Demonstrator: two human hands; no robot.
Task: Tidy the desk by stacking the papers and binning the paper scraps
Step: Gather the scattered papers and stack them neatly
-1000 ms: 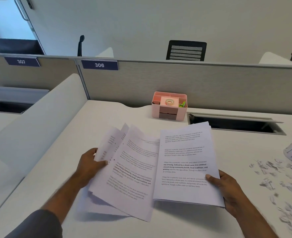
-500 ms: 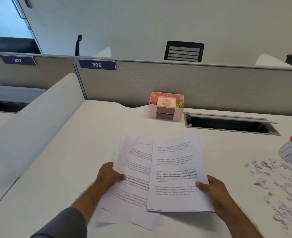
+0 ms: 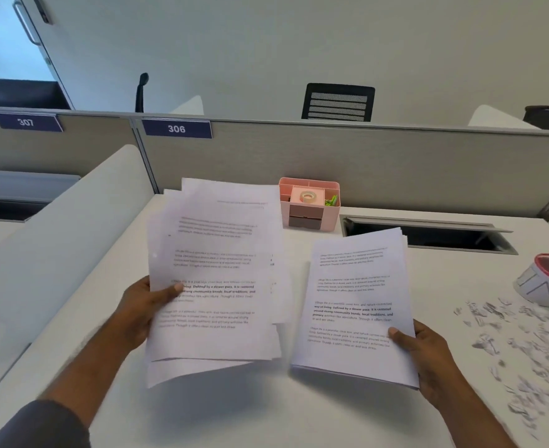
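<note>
1. Two hands held papers above the white desk (image 3: 299,412): the left hand (image 3: 143,307) at 8 o'clock gripped a loose, fanned bundle (image 3: 218,273), thumb on top
2. At 4 o'clock the right hand (image 3: 423,345) pinched a neater stack (image 3: 354,305), apart from the bundle
3. Paper scraps (image 3: 518,344) lay scattered at 3 o'clock, near a tipped red-rimmed bin (image 3: 544,279)
4. At 12 o'clock stood a pink organizer (image 3: 310,202)

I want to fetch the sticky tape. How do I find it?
Look along the grey partition at the back of the white desk, under the 306 sign. A pink organiser box stands there. The tape roll lies on top: a tan ring, beside green clips.
</note>
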